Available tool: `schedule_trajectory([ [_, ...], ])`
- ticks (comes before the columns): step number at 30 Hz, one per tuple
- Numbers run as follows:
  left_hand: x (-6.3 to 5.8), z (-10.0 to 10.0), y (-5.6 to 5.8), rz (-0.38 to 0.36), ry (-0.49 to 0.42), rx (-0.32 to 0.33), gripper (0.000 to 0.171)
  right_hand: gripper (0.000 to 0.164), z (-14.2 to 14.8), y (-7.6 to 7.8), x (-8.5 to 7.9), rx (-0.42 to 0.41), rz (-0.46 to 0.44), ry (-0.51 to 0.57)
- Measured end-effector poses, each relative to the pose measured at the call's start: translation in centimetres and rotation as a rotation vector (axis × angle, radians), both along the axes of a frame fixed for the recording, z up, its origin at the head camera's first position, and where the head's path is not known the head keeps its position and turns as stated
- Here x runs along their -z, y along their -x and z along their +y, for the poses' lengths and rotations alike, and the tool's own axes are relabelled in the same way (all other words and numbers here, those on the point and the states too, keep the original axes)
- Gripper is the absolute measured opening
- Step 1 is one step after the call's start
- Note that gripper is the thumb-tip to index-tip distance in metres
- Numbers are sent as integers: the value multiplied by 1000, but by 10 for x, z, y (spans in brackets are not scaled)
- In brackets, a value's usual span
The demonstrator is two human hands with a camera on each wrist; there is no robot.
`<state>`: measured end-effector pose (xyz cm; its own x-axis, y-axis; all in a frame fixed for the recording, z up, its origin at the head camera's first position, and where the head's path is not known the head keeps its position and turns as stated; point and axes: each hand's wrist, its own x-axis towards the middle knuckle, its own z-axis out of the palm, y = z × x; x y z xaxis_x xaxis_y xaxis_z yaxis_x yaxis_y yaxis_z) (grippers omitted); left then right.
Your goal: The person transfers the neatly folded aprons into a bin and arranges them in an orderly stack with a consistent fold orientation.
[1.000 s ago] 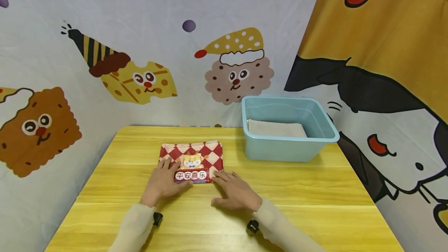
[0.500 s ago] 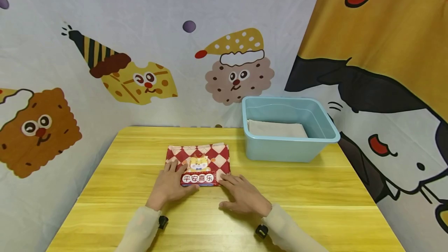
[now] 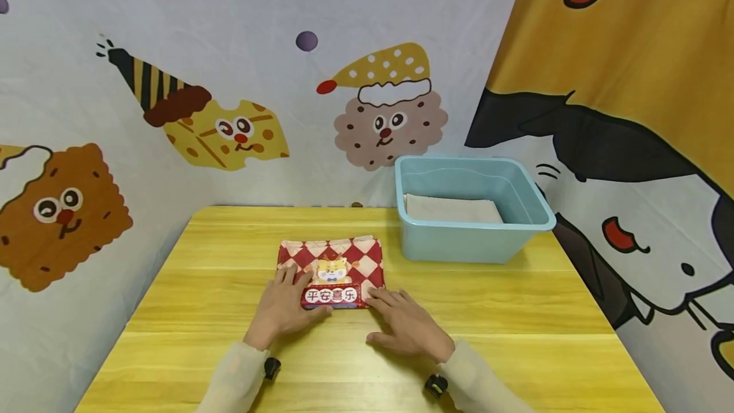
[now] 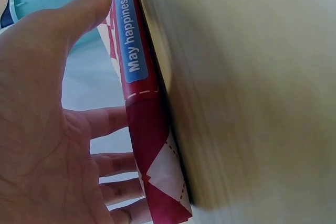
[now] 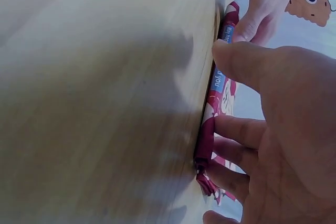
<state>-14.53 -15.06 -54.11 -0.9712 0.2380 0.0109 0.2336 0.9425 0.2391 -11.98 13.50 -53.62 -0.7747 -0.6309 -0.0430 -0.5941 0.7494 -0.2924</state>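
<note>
A folded red-and-cream checked cloth (image 3: 342,270) lies flat on the wooden table in the head view. Its top bears a cartoon animal and white-ringed characters. My left hand (image 3: 283,306) rests on its left side with fingers spread and the thumb by the near edge. The fingertips of my right hand (image 3: 410,326) touch the near right corner, its thumb apart from the cloth over the table. In the left wrist view the near fold (image 4: 139,93) shows a blue strip with English lettering. The right wrist view has the same fold (image 5: 207,135) under my fingers, its right end slightly crumpled.
At the back right of the table (image 3: 229,241) stands a light blue plastic bin (image 3: 459,244) with a folded off-white cloth (image 3: 453,210) inside. Behind the table hangs a curtain (image 3: 258,11) printed with cartoon figures.
The checked cloth has slid right and slightly nearer to me. Both hands have moved along with it, keeping their places on it. The bin stands where it was.
</note>
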Motion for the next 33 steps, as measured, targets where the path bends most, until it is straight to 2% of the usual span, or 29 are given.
schedule_trajectory([
  [7,-2,4,-4,-6,4,9,98,69,4,-4,0,7,19,-1],
  [11,-3,4,-6,-34,-36,7,95,70,4,-6,-1,15,22,8],
  [15,-4,-1,-6,-33,-98,12,82,68,1,-6,-2,25,22,10],
  [20,-8,-7,0,17,-159,44,61,60,1,0,-6,33,12,20],
  [23,-11,-10,4,34,-242,12,51,53,3,5,-12,28,-31,66],
  [26,-13,-13,8,50,-381,-38,37,47,5,11,-18,32,-91,124],
  [29,-14,-19,11,69,-518,-78,28,47,7,17,-23,56,-110,182],
  [33,-14,-27,14,77,-602,-144,33,55,8,27,-25,98,-88,242],
])
